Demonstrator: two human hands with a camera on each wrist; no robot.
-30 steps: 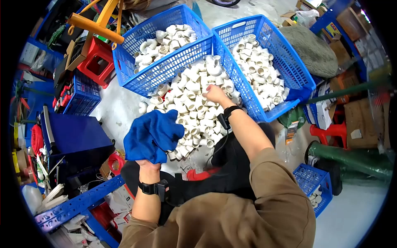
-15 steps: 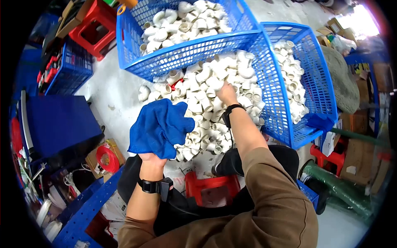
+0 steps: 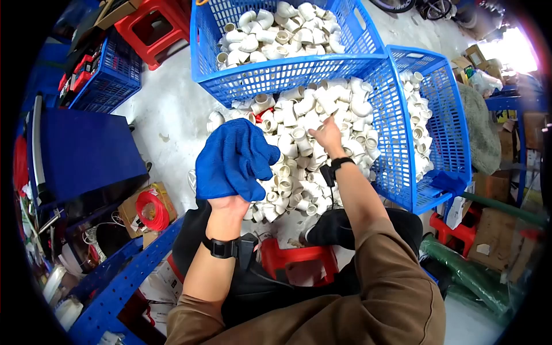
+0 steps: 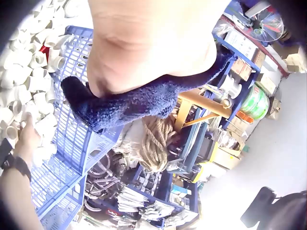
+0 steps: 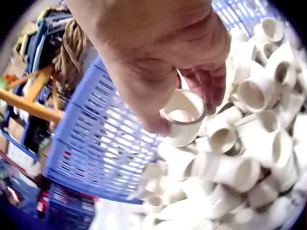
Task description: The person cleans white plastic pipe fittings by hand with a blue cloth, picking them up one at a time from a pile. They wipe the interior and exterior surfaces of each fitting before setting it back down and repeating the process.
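Note:
In the head view a crumpled blue cloth (image 3: pixel 233 161) covers my left hand (image 3: pixel 229 206) beyond the heel of the palm, hiding its fingers. The left wrist view shows the cloth (image 4: pixel 136 105) lying against the palm. My right hand (image 3: pixel 329 138) is over a heap of white plastic pipe fittings (image 3: pixel 287 190). In the right wrist view its thumb and fingers grip a short, round-mouthed pipe fitting (image 5: pixel 184 127) at opposite sides of the rim. More fittings (image 5: pixel 230 170) lie close below and beside it.
Behind the heap stands a blue crate (image 3: pixel 287 69) partly filled with fittings, and a second blue crate (image 3: pixel 397 138) with more fittings stands at the right. A red stool (image 3: pixel 299 261) is between the person's legs. A dark blue box (image 3: pixel 86 155) stands at the left.
The right hand, earlier with its fingers down in the heap, now has thumb and fingers spread around a fitting. The left hand stays under the cloth. The head view has shifted.

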